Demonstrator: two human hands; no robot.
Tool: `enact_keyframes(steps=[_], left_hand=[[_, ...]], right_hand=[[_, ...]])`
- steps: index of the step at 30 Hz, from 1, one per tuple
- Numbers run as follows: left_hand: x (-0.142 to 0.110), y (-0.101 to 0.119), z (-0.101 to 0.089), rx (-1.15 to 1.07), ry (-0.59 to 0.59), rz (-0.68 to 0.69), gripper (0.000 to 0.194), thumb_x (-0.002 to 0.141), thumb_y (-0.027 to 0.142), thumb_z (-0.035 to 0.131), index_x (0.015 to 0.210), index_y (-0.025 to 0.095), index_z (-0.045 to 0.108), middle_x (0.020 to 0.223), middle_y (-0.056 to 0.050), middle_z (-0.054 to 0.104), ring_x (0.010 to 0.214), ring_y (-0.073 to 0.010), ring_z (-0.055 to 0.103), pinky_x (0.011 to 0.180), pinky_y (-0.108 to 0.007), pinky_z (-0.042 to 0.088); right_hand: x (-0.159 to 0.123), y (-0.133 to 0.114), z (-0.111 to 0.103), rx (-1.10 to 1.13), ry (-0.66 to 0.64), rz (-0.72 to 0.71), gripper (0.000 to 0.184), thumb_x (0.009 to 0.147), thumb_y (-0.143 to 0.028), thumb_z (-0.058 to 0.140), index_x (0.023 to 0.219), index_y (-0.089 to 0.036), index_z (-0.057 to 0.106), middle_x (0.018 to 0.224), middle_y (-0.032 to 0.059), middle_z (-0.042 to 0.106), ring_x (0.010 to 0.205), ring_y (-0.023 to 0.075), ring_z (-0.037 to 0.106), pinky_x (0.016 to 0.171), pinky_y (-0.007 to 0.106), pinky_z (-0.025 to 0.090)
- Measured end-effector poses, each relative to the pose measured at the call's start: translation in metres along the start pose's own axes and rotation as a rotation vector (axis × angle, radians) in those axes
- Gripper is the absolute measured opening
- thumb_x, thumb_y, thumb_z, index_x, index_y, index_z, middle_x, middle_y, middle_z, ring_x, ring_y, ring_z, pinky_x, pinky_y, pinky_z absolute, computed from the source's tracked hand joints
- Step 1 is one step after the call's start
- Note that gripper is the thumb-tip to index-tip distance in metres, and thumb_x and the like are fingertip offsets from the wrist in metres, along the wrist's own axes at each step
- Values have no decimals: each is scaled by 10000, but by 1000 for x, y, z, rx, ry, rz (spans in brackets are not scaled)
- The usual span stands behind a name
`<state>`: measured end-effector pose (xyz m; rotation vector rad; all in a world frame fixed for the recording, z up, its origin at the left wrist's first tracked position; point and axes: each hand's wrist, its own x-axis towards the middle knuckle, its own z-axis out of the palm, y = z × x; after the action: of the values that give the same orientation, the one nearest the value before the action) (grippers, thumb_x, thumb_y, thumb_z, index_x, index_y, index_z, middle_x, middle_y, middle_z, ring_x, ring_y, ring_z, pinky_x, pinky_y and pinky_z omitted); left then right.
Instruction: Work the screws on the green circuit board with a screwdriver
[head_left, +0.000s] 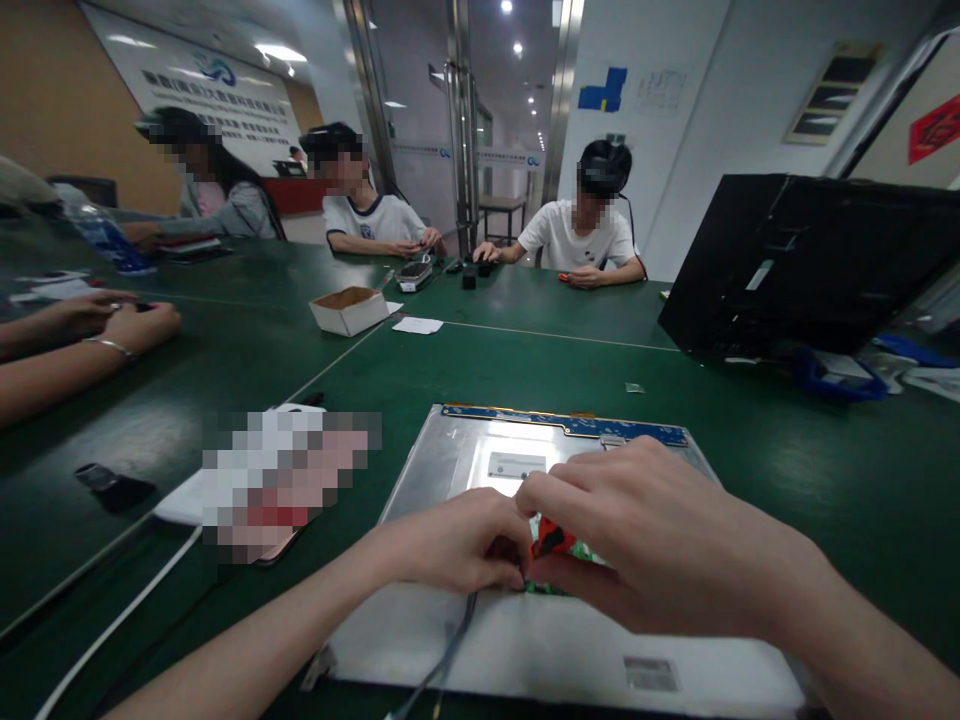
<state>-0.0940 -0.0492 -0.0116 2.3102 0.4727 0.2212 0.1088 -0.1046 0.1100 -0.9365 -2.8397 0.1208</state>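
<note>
A flat display panel lies back side up on the table in front of me, with a blue circuit strip along its far edge. My right hand is closed around a small red-and-black tool, its tip hidden by my fingers. Just left of it, my left hand pinches at the edge of a green circuit board; what sits between its fingertips is hidden. Both hands almost touch above this board. A dark cable runs from below my left hand toward the panel's near edge.
Left of the panel lie a pink phone-like item and a white one with a white cable. A small open box stands farther back. A black monitor rises at the right. Several people sit around the green table.
</note>
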Motion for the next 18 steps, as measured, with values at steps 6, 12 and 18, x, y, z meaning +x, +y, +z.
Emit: enact_keyframes(steps=[6,12,18], left_hand=[[-1,-1,1,-23,13,1,84,818,157,636,881,176,689,730,-7,651,657,-154,579,592,-232,433],[-2,0,2,-42,-6,-23,116,852,190,613,938,179,690,772,-20,667,701,-166,600,621,-245,456],[1,4,-4,4,-36,-15,57,827,155,625,866,158,667,742,-8,659,637,-141,581,566,-223,427]], right_hand=[[1,0,-1,7,-5,-12,50,892,-248,503,869,-225,465,747,-34,590,591,115,439,506,282,214],[0,-1,-2,46,-7,-18,102,818,-207,551,855,-222,457,758,-38,565,584,107,403,495,267,214],[-1,-1,-1,34,-3,-14,62,852,-218,515,864,-224,454,773,-31,578,599,115,420,508,274,218]])
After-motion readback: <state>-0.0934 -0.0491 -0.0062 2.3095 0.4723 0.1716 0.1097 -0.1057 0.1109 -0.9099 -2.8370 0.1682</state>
